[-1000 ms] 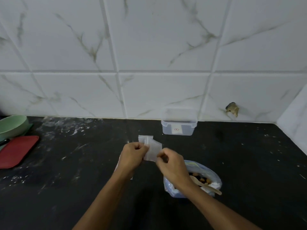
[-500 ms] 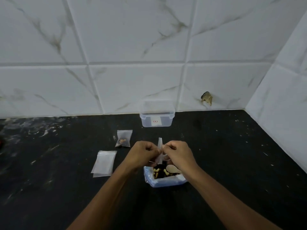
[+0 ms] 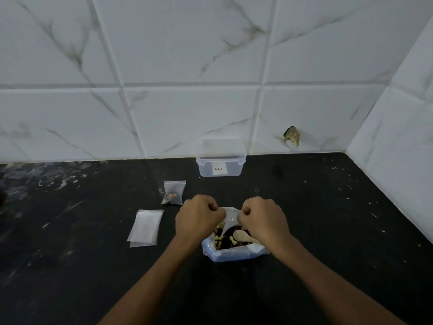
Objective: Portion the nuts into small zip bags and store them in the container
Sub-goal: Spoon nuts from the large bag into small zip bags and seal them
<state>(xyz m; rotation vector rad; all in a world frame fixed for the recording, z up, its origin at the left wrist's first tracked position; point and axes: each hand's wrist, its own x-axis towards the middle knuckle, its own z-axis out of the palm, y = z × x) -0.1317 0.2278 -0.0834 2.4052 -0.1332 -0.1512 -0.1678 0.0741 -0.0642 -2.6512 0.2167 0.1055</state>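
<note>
on black speckled countertop (image 3: 328, 219), white marble-veined tile wall (image 3: 187, 55), corner right

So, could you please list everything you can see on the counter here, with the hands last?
Container: one, clear, open, at the back by the wall.
Filled zip bag: one, clear, nuts inside, in front of the container, to its left.
Empty zip bags: small stack, clear, left of the hands.
Nut bag: one, bluish, open, under the hands.
Spoon: one, wooden, in the nut bag.
Small zip bag: one, clear, pinched above the nuts.
Left hand, right hand: both gripping it.
</note>
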